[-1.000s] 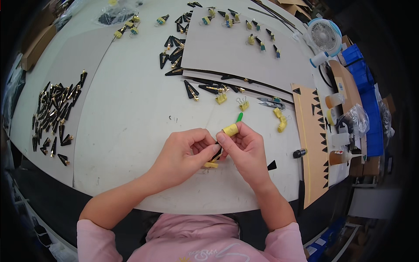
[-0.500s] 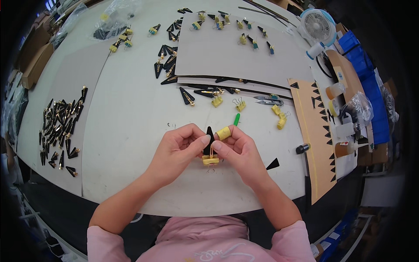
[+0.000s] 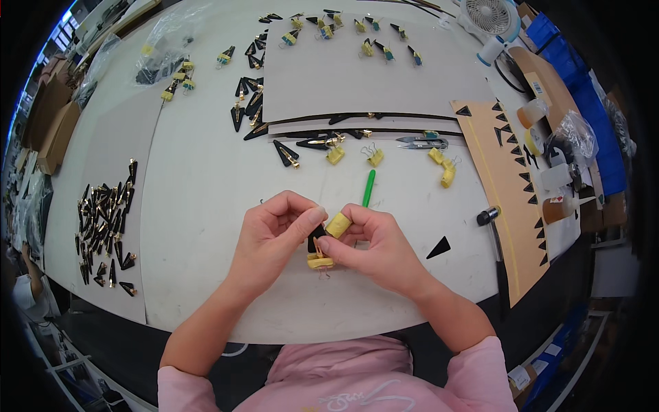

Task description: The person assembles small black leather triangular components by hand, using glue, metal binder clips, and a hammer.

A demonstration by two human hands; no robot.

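My left hand [image 3: 274, 230] pinches the upper part of a black triangular hair clip [image 3: 314, 242] between thumb and forefinger. A yellow-wrapped binder clip [image 3: 320, 262] grips the hair clip's lower end, its wire handles pointing toward me. My right hand [image 3: 377, 242] closes on the same hair clip from the right, thumb against its gold metal part. Yellow tape [image 3: 338, 224] wraps the right forefinger. The hair clip's tip is mostly hidden by my fingers. Just beyond the right hand lies a green pen-like stick [image 3: 370, 187]. A loose black triangle [image 3: 438, 247] rests to the right.
Many black and gold hair clips [image 3: 103, 220] are heaped at left. Grey boards [image 3: 371, 89] at the back carry clips held in binder clips. Thread snips [image 3: 420, 143] and yellow binder clips [image 3: 374, 156] lie nearer. A tan strip [image 3: 504, 220] with black triangles, bottles and a fan [image 3: 489, 17] stand right.
The left fingers have moved up over the hair clip's tip, which showed before. The taped right forefinger has tilted and come closer to the clip. The whole view has shifted slightly.
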